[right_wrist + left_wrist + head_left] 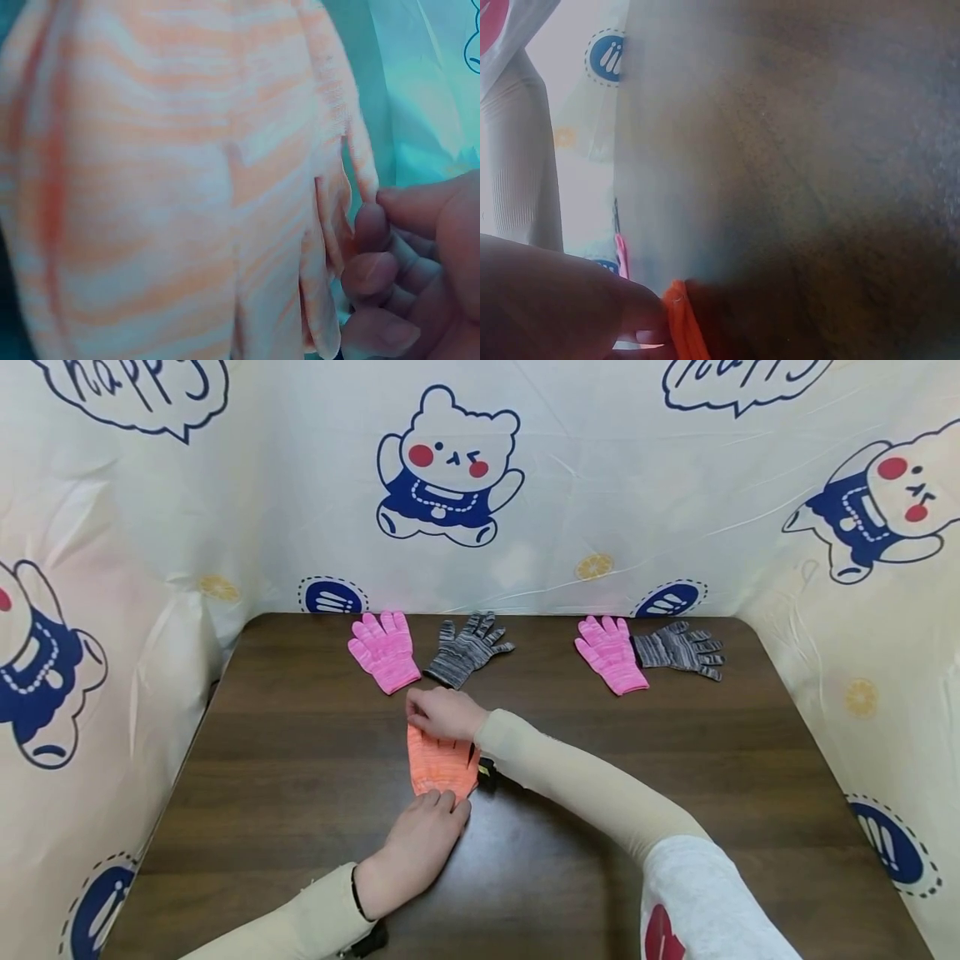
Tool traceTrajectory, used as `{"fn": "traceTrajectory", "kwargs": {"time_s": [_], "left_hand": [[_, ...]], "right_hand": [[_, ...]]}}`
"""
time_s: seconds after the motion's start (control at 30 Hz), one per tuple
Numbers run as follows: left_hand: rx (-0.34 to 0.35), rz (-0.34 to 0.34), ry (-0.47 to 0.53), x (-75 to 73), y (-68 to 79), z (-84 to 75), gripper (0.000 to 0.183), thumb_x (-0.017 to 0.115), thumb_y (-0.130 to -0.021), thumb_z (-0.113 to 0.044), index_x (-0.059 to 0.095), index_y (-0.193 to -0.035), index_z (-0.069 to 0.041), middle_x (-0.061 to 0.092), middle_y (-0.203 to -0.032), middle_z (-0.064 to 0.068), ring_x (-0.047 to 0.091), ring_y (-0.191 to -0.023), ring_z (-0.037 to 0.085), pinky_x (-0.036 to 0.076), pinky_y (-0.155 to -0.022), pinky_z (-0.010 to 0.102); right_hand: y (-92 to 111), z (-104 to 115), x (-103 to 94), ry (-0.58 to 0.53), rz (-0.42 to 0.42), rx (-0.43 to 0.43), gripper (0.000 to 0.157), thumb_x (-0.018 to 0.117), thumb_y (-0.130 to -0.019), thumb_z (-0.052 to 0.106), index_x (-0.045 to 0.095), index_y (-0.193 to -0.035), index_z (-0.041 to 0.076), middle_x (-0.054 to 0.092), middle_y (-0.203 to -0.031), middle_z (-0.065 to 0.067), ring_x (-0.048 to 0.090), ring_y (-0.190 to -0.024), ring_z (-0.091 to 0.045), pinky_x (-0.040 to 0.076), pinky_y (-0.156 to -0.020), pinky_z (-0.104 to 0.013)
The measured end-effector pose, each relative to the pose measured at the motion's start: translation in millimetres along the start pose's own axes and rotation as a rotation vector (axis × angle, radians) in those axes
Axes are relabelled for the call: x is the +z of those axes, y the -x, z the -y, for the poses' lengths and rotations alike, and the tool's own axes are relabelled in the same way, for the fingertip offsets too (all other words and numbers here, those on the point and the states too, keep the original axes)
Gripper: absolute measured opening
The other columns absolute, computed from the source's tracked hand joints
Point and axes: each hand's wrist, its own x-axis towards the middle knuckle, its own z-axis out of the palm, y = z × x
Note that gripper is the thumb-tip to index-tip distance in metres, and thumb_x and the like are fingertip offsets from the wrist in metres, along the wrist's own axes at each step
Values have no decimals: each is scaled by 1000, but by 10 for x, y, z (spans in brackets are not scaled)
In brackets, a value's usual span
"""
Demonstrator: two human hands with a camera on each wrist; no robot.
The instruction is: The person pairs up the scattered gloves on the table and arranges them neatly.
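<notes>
Hanging behind and at both sides, a white cloth printed with winking bears [600, 485] surrounds a dark brown wooden table [300, 827]. Over the table's middle, a person in beige sleeves [592, 789] holds an orange knitted glove [438, 766]. The left hand [412, 852], nearer to the body, pinches its cuff with fingers close together; the thumb's exact place cannot be told. The right hand [447, 714], at the farther end, has thumb and index finger clamped on one fingertip of the glove. Along the far edge lie a pink glove [385, 652] just beside a grey striped glove [467, 652], and, to the right, another pink glove [611, 653] touching a second grey glove [673, 649].
</notes>
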Motion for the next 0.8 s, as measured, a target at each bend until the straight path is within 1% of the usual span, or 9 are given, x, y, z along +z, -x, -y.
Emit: {"fn": "traceTrajectory", "kwargs": {"time_s": [0.17,0.3,0.37,0.43,0.53,0.6,0.67,0.73,0.8], "left_hand": [[2,-9,-3,7,2,5,6,71,-93,-10,65,-93,-10,54,-79,4,54,-72,22,48,-68,35],[-2,6,6,-2,-2,10,7,72,-94,-12,66,-93,-11,55,-79,4,54,-72,21,49,-68,35],[-5,-4,8,-7,-15,15,10,75,-94,-15,65,-91,-11,55,-78,3,54,-72,21,49,-67,35],[-2,-37,5,-15,-30,30,15,78,-91,-16,64,-88,-12,55,-78,4,54,-72,22,48,-65,35],[-3,-113,6,-29,-76,79,20,80,-87,-13,61,-84,-10,53,-77,5,51,-71,22,45,-62,33],[-16,-141,9,-31,-112,130,19,80,-87,-11,61,-88,-7,54,-81,9,52,-75,25,47,-64,34],[-40,-128,27,-19,-143,186,24,81,-88,-14,63,-98,-3,57,-90,14,56,-84,29,52,-73,36],[-66,-73,55,-3,-156,231,35,82,-90,-21,64,-111,1,60,-104,20,59,-99,35,55,-85,41],[-86,-9,89,14,-153,255,52,82,-90,-31,63,-124,4,61,-118,27,59,-115,42,55,-94,46]], "right_hand": [[-17,1,-8,-15,-14,41,11,61,-107,25,64,-108,15,65,-90,3,57,-75,-11,48,-69,-26],[-12,-31,-22,-81,-56,29,11,61,-106,24,64,-111,14,66,-88,2,58,-73,-11,47,-68,-25],[-7,-67,-31,-110,-73,15,10,61,-106,22,64,-112,14,66,-87,3,57,-72,-11,47,-67,-25],[-2,-106,-38,-128,-81,-1,10,60,-107,22,65,-112,14,66,-87,3,57,-72,-11,47,-68,-25],[8,-161,-42,-147,-77,-18,11,59,-107,23,66,-112,15,67,-88,3,58,-72,-11,47,-69,-25],[19,-186,-47,-143,-72,-18,13,59,-107,24,67,-113,15,67,-89,4,58,-73,-11,48,-70,-25],[28,-204,-47,-136,-61,-9,14,59,-107,25,67,-113,16,68,-91,5,59,-74,-10,48,-72,-26],[43,-208,-53,-138,-46,2,15,58,-107,26,67,-114,16,68,-92,5,59,-75,-10,49,-73,-26],[61,-210,-64,-141,-32,10,17,58,-108,27,67,-115,16,68,-93,4,60,-76,-11,49,-74,-26]]}}
